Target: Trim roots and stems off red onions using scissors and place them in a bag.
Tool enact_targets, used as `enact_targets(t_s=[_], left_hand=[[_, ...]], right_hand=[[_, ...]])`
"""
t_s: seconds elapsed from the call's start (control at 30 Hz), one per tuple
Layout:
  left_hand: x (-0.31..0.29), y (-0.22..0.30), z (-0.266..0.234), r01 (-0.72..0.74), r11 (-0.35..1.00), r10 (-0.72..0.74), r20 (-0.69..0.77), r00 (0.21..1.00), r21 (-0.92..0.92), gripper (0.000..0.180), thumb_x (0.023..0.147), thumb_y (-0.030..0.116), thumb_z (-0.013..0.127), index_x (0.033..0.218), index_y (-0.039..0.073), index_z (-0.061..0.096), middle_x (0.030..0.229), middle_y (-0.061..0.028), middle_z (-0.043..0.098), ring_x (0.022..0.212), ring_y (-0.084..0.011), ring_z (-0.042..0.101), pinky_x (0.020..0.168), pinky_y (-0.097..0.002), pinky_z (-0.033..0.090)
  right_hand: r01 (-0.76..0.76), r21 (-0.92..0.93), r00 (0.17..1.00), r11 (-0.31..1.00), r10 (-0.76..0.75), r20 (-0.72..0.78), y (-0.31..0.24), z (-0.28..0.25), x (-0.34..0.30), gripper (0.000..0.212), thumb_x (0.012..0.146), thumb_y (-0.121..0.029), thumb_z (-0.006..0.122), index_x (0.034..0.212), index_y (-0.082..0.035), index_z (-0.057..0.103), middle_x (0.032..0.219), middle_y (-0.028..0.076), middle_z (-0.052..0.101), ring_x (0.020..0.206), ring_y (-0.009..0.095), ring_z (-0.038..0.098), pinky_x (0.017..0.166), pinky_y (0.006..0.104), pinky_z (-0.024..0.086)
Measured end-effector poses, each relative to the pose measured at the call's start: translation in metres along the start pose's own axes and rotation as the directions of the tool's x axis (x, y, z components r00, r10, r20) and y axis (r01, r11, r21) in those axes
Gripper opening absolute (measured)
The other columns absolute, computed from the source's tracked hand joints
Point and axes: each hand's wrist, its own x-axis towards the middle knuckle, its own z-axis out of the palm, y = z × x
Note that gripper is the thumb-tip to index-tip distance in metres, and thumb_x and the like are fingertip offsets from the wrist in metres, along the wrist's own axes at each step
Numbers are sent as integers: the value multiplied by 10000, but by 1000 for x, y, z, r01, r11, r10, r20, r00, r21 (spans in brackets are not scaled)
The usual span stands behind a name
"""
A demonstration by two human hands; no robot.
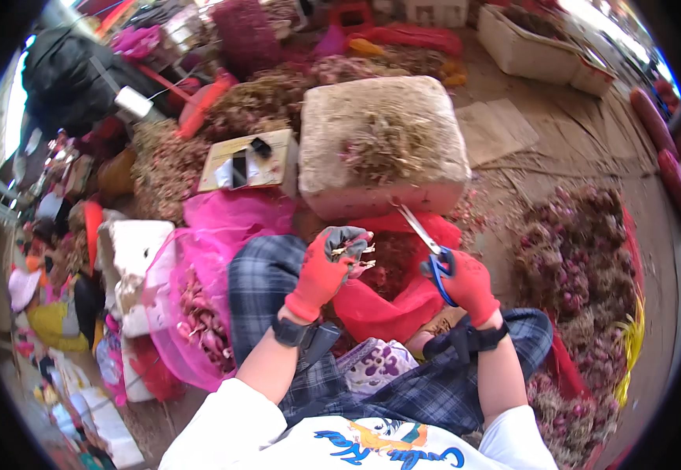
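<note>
My left hand [318,276], in a red glove with a grey palm, is closed around a small bunch of shallots with pale trimmed-looking ends [366,257]. In my gloved right hand [470,285] is a pair of scissors [437,266] with blue handles, its blades pointing up and to the left, away from the bunch. Between and below my hands, a red plastic bag [391,313] lies open in front of my lap, with dark reddish scraps inside. Beyond it, dried shallots with stringy tops [387,149] are heaped on an upturned foam box [325,117].
Left of my knee, a pink mesh bag [169,270] holds cleaned shallots [203,317]. A box [279,160] carrying a phone [239,169] stands beside the foam box. Untrimmed shallots [567,266] cover the floor at right. A white foam crate [524,51] sits far right.
</note>
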Motion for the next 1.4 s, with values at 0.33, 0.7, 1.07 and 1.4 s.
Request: enact_targets(t_s=[0.33, 0.7, 1.07, 1.4], left_hand=[[-147, 84, -209, 367, 822, -30, -611, 791, 435, 358, 867, 79, 533, 1214, 6, 485, 981, -18, 599, 769, -51, 530, 613, -154, 406], [-35, 32, -38, 103, 985, -98, 44, 994, -136, 276, 940, 118, 425, 1183, 33, 524, 962, -3, 577, 852, -44, 507, 720, -188, 435], [5, -38, 36, 417, 731, -270, 333, 903, -539, 507, 963, 434, 324, 1227, 16, 434, 1116, -59, 530, 964, -125, 543, 832, -293, 455], [-8, -33, 43, 139, 967, -101, 179, 979, -215, 339, 795, -23, 619, 1119, 25, 532, 990, -56, 588, 741, -77, 551, 602, -218, 465]], right_hand=[[-33, -38, 993, 999, 37, 108, -21, -19, 5, 391, 702, -427, 703, 877, -88, 615, 819, 134, 625, 778, 338, 601, 671, 401, 466], [-500, 860, 860, 102, -60, 507, -49, -3, -11, 411, 829, -257, 619, 1123, 17, 527, 939, 76, 608, 686, 98, 580, 613, 221, 480], [-419, 904, 893, -84, 144, 427, -35, 16, 7, 193, 815, -73, 562, 973, 38, 558, 822, 70, 611, 666, 149, 606, 606, 265, 504], [-447, 893, 878, -55, 162, 450, -26, 36, 3, 242, 816, -133, 598, 1015, -2, 555, 830, 62, 608, 682, 163, 618, 598, 273, 499]])
